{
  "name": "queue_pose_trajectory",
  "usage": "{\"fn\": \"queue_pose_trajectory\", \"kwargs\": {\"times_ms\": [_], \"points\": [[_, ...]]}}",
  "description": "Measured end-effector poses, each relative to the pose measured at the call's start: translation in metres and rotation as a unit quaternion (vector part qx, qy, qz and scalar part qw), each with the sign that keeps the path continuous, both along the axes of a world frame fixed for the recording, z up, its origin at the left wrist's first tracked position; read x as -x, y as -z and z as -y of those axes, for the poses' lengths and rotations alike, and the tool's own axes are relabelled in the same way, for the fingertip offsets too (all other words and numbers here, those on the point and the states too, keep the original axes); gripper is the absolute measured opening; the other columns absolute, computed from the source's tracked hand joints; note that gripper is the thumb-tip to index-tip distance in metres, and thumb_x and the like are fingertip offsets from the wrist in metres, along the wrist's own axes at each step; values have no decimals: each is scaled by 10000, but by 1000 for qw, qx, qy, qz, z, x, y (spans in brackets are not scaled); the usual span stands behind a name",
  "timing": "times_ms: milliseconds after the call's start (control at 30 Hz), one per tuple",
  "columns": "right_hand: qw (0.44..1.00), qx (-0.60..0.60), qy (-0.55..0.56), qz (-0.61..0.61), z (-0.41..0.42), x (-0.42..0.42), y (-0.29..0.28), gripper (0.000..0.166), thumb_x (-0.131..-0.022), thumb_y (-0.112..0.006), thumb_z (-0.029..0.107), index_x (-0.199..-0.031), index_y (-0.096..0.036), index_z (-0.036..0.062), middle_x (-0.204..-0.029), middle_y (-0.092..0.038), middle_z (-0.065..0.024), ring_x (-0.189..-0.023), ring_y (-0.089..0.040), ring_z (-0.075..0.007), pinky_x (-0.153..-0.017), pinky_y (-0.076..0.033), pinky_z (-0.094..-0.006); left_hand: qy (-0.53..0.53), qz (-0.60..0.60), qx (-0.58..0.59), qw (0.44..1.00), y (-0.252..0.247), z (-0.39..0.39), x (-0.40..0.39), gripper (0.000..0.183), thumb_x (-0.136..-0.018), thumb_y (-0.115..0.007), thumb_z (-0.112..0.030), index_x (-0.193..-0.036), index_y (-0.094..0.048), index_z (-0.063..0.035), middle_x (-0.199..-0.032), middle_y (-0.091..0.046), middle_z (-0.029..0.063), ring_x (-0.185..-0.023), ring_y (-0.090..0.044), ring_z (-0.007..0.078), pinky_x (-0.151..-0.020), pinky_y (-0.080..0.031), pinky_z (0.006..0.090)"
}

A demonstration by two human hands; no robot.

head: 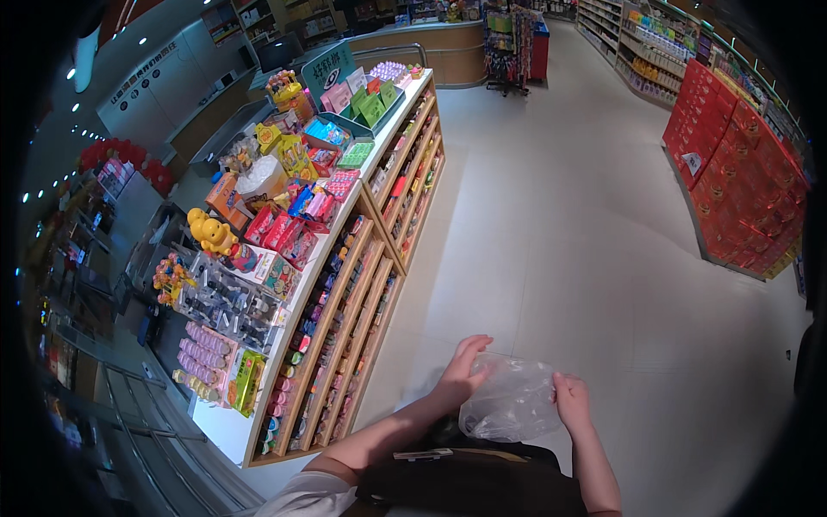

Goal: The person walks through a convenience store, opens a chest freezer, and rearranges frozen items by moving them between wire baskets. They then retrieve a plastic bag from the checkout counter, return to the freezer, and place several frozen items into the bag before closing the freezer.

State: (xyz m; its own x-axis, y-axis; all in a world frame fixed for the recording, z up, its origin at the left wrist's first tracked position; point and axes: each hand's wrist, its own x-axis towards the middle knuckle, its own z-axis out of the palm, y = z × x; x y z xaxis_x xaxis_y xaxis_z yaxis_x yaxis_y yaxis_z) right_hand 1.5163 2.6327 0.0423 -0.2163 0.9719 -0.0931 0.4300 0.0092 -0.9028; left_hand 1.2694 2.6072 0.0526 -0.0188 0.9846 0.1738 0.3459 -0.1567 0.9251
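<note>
A clear thin plastic bag (510,404) hangs in front of my body, crumpled and see-through. My right hand (572,399) pinches its right edge between thumb and curled fingers. At the bag's upper left, my left hand (466,367) has its fingers stretched out beyond the edge. The left thumb lies against the plastic or inside it; which of these cannot be made out. Nothing shows clearly inside the bag. Below it, a dark apron or garment (471,481) covers my front, with a small badge-like strip (423,455) on it.
To my left stands a wooden shelf unit (336,329) stocked with small packages, its white top (223,430) crowded with sweets and toys. A stack of red boxes (736,174) rises on the right. Pale floor (555,226) runs between them towards a display rack (507,48) and a curved counter (446,55).
</note>
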Motion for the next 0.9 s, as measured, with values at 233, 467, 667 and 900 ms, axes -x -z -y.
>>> {"fn": "queue_pose_trajectory", "kwargs": {"times_ms": [233,467,667,900], "points": [[914,-74,-374,140,-317,107,-28,406,-814,-598,400,-616,-559,47,-655,-562,-106,-752,-536,-300,-674,-432,-388,-25,-314,-14,949,-8,-211,67,388,-730,-621,-105,-1103,-548,-29,-944,-558,143,-963,-495,341,-856,-409,402],[886,-167,-365,230,-568,69,-21,459,-627,-766,294,-979,-560,85,-980,-569,-94,-906,-532,-291,-796,-438,-379,230,225,309,895,-19,-503,59,301,-939,-379,-257,-811,-549,-44,-656,-393,-39,-612,-343,64,-591,-304,213],[941,-189,19,281,-729,-22,10,697,-616,-769,178,-1229,-460,61,-1053,-528,-162,-988,-530,-305,-839,-444,-393,335,263,289,857,-44,-768,-33,336,-951,-339,-279,-936,-574,-40,-643,-382,-33,-577,-307,58,-549,-265,213],[893,439,79,-63,-990,-119,73,303,-822,-577,182,-1076,-519,28,-960,-602,-87,-808,-606,-159,-687,-540,-298,314,111,188,924,-23,-1036,-116,362,-962,-349,-374,-987,-540,-67,-694,-433,9,-667,-431,122,-654,-379,267]]}}
